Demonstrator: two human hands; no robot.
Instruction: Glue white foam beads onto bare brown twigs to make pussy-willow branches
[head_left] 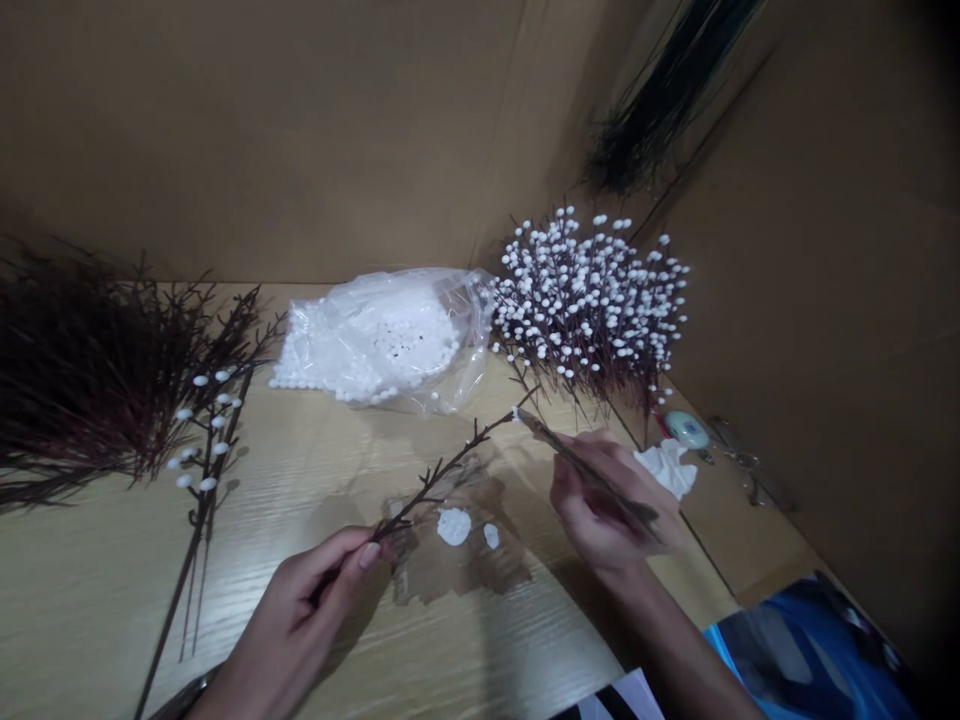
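Note:
My left hand (315, 600) pinches a dark brown artificial twig (442, 470) that slants up to the right over the table. In my right hand (607, 500) is a thin brown stick (581, 465), held like a pen. Its pale tip meets the twig near the upper end, where a small white dab shows. Below the twig lies a brown scrap of cardboard or tape (465, 575) bearing two blobs of white paste (454, 527). Left of my left hand rest twigs with white balls on their tips (214, 450).
A clear plastic bag of small white balls (375, 340) lies against the cardboard wall (300, 130). Beside it is a bundle of white-tipped twigs (592, 300). Bare dark twigs (90, 370) pile up at left. Crumpled tissue (667, 468), a round pale-green object (686, 430) and keys (742, 455) lie at right.

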